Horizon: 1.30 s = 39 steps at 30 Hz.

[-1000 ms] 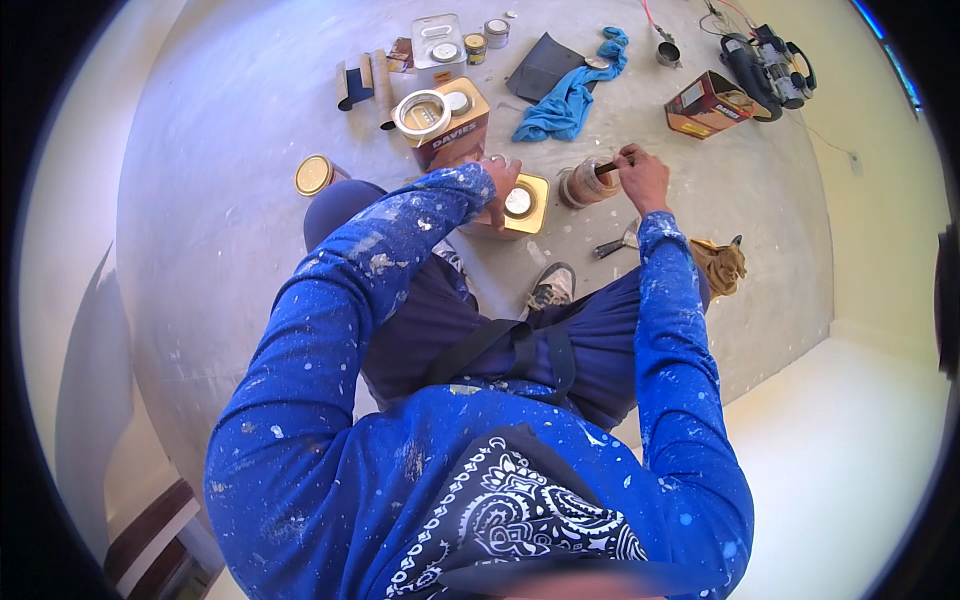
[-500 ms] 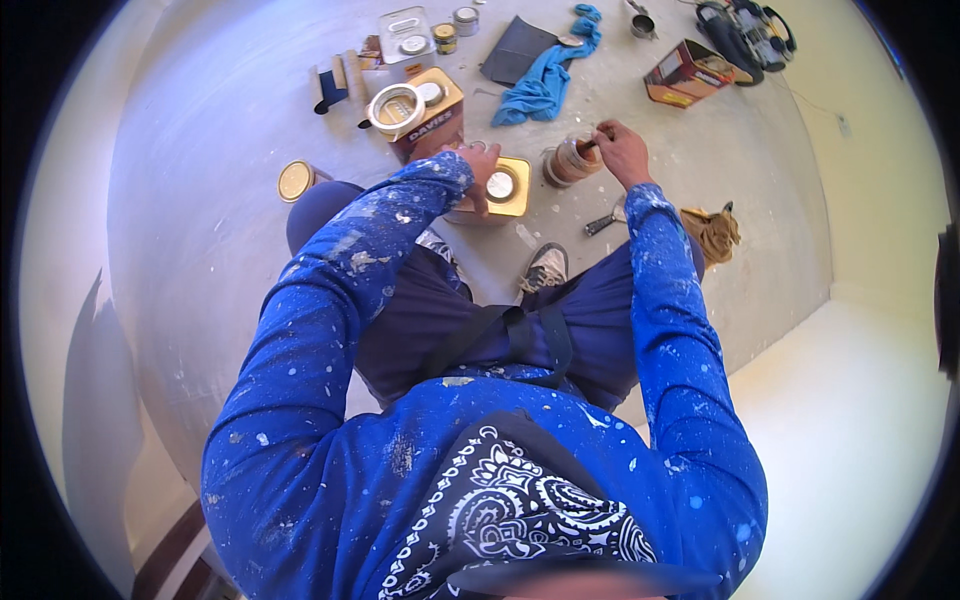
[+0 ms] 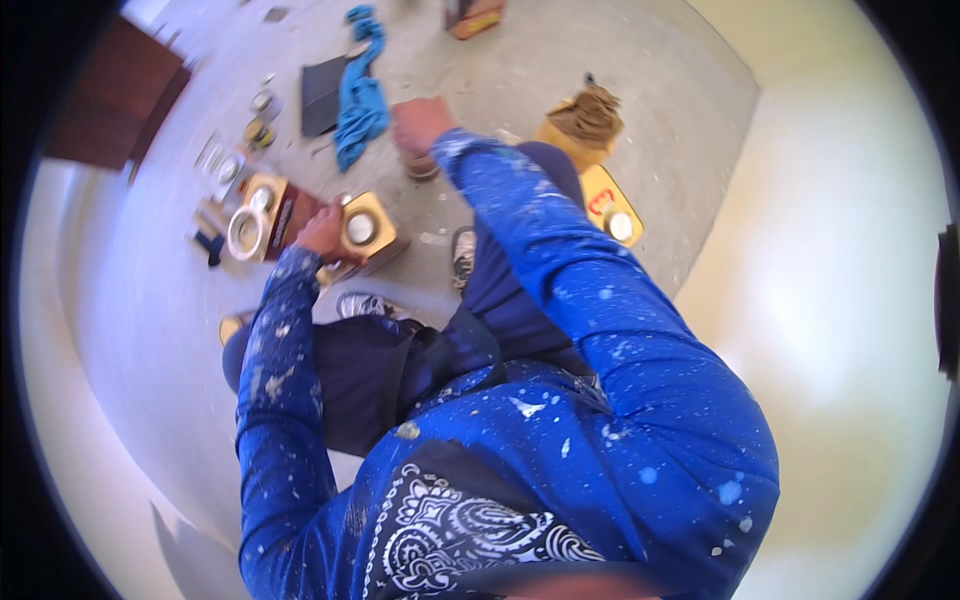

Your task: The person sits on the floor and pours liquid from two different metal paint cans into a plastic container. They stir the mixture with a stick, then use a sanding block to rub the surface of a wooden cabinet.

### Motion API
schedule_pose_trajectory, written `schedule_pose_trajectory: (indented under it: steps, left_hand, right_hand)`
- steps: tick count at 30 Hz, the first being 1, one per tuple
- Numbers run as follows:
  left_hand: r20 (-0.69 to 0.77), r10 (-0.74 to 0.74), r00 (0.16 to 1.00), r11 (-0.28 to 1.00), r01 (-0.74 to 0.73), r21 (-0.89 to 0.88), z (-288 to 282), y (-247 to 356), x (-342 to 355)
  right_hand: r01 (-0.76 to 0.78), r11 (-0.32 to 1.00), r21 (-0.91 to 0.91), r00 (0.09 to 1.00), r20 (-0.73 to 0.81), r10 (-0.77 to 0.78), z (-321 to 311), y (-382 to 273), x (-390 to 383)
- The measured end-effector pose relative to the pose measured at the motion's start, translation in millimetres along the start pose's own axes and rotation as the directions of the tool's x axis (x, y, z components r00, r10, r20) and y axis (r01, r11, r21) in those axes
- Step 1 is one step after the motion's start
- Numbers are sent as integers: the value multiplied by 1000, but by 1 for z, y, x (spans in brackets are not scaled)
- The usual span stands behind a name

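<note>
My left hand [image 3: 322, 228] grips the near left corner of a rectangular gold-topped tin [image 3: 385, 225] with a round silver cap. Just left of it stands a brown, gold-topped tin [image 3: 293, 213] with a cream ring-shaped lid [image 3: 247, 233] on top. My right hand [image 3: 421, 124], blurred, is curled closed over a glass jar of brownish contents [image 3: 420, 170]; what its fingers hold is hidden. A blue cloth [image 3: 360, 115] lies beyond the jar on the left, beside a dark grey sheet [image 3: 320, 95].
Right of my leg are another gold tin [image 3: 622, 225] and a brown rag on a yellow container [image 3: 578, 150]. Small cans [image 3: 260, 133] stand at the left, a red-brown box [image 3: 473, 15] at the back, dark wooden furniture [image 3: 110, 85] upper left. A pale wall bounds the right.
The view has swung right, so the floor items appear farther left and rotated. A gold tin and a yellow container have come into sight at the right. My left hand stays at the tin.
</note>
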State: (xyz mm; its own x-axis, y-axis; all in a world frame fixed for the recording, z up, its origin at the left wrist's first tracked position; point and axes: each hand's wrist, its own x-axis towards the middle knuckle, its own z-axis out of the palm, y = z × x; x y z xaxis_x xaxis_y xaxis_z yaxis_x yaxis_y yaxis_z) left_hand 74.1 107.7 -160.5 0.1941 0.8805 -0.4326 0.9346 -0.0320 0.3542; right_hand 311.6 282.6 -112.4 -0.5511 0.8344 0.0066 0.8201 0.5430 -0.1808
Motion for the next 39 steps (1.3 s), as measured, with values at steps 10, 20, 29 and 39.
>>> schedule_pose_trajectory:
  steps: [10, 20, 29, 39]
  left_hand:
    - [-70, 48, 996, 999, -48, -4, -15, 54, 27]
    - [-215, 39, 976, 998, -26, 65, 9, 15, -37]
    - [-187, -83, 979, 988, 105, 113, 28, 23, -87]
    - [-212, -99, 972, 981, 131, 143, 31, 29, -90]
  right_hand:
    - [-271, 960, 64, 962, 40, 269, -28, 16, 19]
    - [-222, 949, 226, 975, 39, 219, -7, -4, 2]
    - [-123, 982, 143, 989, 105, 109, -19, -28, -29]
    - [-59, 986, 155, 996, 76, 47, -18, -24, -39]
